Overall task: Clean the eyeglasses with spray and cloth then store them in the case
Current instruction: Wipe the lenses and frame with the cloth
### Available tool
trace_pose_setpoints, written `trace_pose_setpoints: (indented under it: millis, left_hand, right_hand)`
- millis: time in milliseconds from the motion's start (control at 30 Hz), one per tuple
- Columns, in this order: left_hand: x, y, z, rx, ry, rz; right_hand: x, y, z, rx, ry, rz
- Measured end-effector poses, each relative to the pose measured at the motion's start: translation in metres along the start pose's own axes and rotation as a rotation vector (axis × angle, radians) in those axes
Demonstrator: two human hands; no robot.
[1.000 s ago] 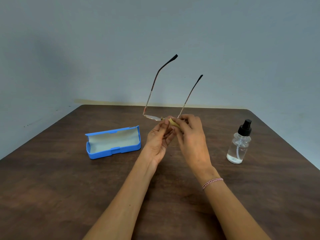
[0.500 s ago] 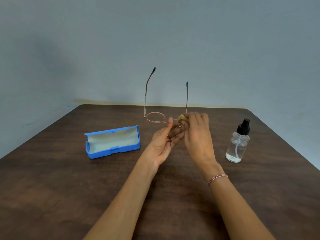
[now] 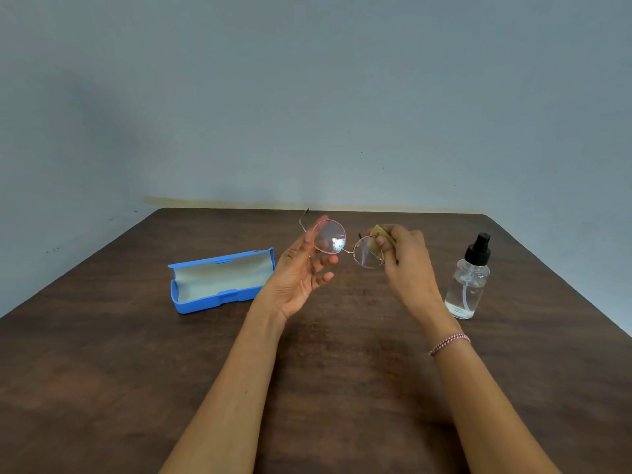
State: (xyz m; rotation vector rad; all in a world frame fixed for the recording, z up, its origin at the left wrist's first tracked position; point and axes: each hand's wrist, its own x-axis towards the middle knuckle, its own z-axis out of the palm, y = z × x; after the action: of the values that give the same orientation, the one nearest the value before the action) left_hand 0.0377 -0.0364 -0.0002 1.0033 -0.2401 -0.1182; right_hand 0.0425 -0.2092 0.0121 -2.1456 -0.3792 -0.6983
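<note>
Thin pink-rimmed eyeglasses (image 3: 330, 237) hang in the air above the table's middle, lenses facing me. My left hand (image 3: 302, 271) pinches the rim of the left lens between thumb and forefinger, its other fingers loosely spread. My right hand (image 3: 405, 260) pinches a small folded yellow cloth (image 3: 381, 236) onto the upper edge of the right lens. The temples point away from me and are mostly hidden behind the lenses and hands.
An open blue case (image 3: 220, 280) with a pale lining lies on the dark wooden table (image 3: 102, 371) to the left of my hands. A clear spray bottle (image 3: 468, 278) with a black pump stands at the right. A bare grey wall is behind.
The glasses have swung down: the temples that stood upright now point away and the lenses face me. My left hand has shifted to the left lens rim; my right keeps the cloth on the right lens.
</note>
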Motion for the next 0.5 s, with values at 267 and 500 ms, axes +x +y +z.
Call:
trace_pose_setpoints:
  millis: [267,500]
  left_hand:
    - [0.0034,-0.0043,-0.0073,-0.141,-0.158,0.017]
    - [0.0037,-0.0031,-0.0063,-0.162,-0.135,0.048]
  right_hand:
    - [-0.0012,0.0050,0.0014,-0.022,-0.068,0.012]
    - [0.0016,0.0018,-0.0009,-0.008,0.212,0.036]
